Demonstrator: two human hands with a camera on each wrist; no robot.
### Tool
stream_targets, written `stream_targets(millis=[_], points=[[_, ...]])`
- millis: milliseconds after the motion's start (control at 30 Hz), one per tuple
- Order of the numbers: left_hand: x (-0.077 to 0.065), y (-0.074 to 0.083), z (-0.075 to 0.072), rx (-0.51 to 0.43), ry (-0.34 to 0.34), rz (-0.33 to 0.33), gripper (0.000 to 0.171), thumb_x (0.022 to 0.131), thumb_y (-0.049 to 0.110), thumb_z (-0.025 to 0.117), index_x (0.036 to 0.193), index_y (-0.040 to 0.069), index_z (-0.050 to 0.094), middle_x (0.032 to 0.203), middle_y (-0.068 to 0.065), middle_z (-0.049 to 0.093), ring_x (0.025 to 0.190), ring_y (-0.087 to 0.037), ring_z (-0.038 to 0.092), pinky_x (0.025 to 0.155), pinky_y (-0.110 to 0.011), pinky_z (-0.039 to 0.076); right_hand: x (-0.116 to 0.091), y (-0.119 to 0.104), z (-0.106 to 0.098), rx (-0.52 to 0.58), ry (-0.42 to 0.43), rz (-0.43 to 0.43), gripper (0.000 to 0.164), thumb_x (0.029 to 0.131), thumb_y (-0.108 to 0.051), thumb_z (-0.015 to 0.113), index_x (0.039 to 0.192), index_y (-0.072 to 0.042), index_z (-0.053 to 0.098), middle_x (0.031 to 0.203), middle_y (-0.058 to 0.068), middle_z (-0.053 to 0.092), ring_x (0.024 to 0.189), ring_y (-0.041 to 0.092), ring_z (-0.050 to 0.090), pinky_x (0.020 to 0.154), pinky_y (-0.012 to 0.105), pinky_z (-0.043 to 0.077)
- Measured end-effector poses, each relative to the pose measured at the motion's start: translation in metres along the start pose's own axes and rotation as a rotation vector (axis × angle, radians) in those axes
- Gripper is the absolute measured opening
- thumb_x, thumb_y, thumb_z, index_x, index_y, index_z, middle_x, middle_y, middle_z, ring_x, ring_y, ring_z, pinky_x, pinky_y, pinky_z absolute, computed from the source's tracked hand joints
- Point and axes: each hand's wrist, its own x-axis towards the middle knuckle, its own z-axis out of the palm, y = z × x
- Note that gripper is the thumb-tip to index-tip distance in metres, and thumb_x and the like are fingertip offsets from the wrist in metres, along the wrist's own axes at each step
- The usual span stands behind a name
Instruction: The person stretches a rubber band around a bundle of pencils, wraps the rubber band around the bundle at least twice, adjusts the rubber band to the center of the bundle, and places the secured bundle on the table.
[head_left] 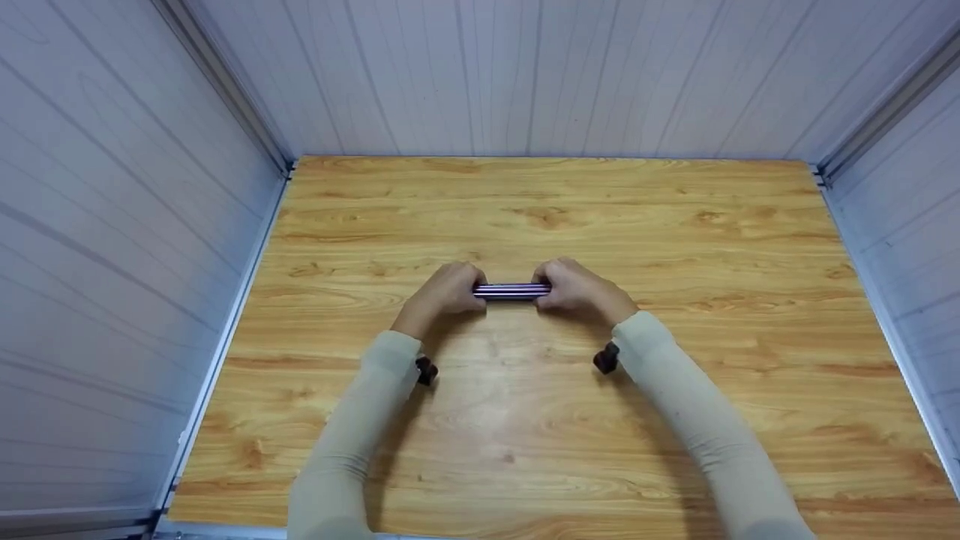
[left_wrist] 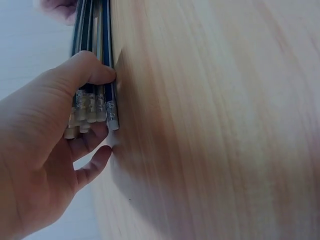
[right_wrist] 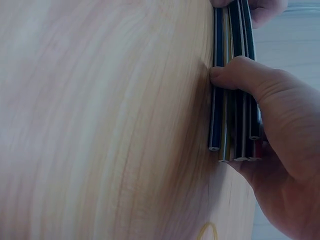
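Both hands grip a bundle of pencils (head_left: 512,292) lying crosswise over the middle of the wooden table. My left hand (head_left: 450,289) holds the eraser end, thumb across the near side. In the left wrist view, whitish erasers (left_wrist: 114,124) in metal ferrules stick out past that thumb at uneven lengths. At the opposite end, my right hand (head_left: 571,286) has its thumb over the pencils and its other fingers behind them. The right wrist view shows flat, unsharpened ends (right_wrist: 214,149), with dark blue, black, yellowish and red barrels among them.
The wooden table (head_left: 525,465) is bounded by pale panel walls at the left (head_left: 112,262), back (head_left: 495,82) and right. A thin yellow loop (right_wrist: 207,223) lies on the tabletop at the bottom of the right wrist view. Dark wrist cameras (head_left: 426,370) hang inside both sleeves.
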Motion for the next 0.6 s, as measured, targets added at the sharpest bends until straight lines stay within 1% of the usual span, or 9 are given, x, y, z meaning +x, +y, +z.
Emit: stream_targets(millis=[133, 300, 500, 600], points=[[0.0038, -0.0043, 0.0029, 0.024, 0.003, 0.022, 0.026, 0.088, 0.028, 0.085, 0.108, 0.012, 0.084, 0.1, -0.002, 0.078, 0.09, -0.019, 0.063, 0.085, -0.04, 0.055, 0.0002, 0.0004, -0.0004, -0.008, -0.007, -0.006, 0.013, 0.095, -0.01, 0.078, 0.106, -0.003, 0.08, 0.098, 0.008, 0.073, 0.086, 0.018, 0.057, 0.078, 0.032, 0.046], [0.0046, -0.0077, 0.0044, 0.025, 0.006, 0.032, 0.026, 0.088, 0.028, 0.085, 0.109, 0.013, 0.084, 0.101, -0.001, 0.078, 0.091, -0.019, 0.064, 0.086, -0.041, 0.055, -0.0003, 0.0006, 0.0, -0.027, -0.007, -0.013, 0.017, 0.096, -0.01, 0.077, 0.11, -0.002, 0.081, 0.102, 0.01, 0.075, 0.09, 0.02, 0.059, 0.082, 0.035, 0.048], [0.0044, -0.0068, 0.0037, 0.054, 0.001, 0.042, 0.025, 0.088, 0.029, 0.083, 0.109, 0.015, 0.084, 0.098, 0.001, 0.077, 0.089, -0.019, 0.063, 0.084, -0.04, 0.055, -0.0023, 0.0004, -0.0008, -0.024, -0.01, -0.014, 0.017, 0.097, -0.011, 0.077, 0.111, -0.002, 0.081, 0.099, 0.008, 0.073, 0.088, 0.019, 0.057, 0.081, 0.034, 0.046], [0.0013, -0.0031, 0.0015, 0.04, 0.01, 0.043, 0.025, 0.087, 0.027, 0.082, 0.109, 0.014, 0.084, 0.097, 0.001, 0.076, 0.089, -0.019, 0.063, 0.085, -0.04, 0.054, -0.0025, -0.0011, -0.0023, -0.018, -0.012, -0.01, 0.015, 0.096, -0.01, 0.078, 0.109, -0.003, 0.08, 0.097, 0.008, 0.073, 0.086, 0.018, 0.057, 0.079, 0.033, 0.045]])
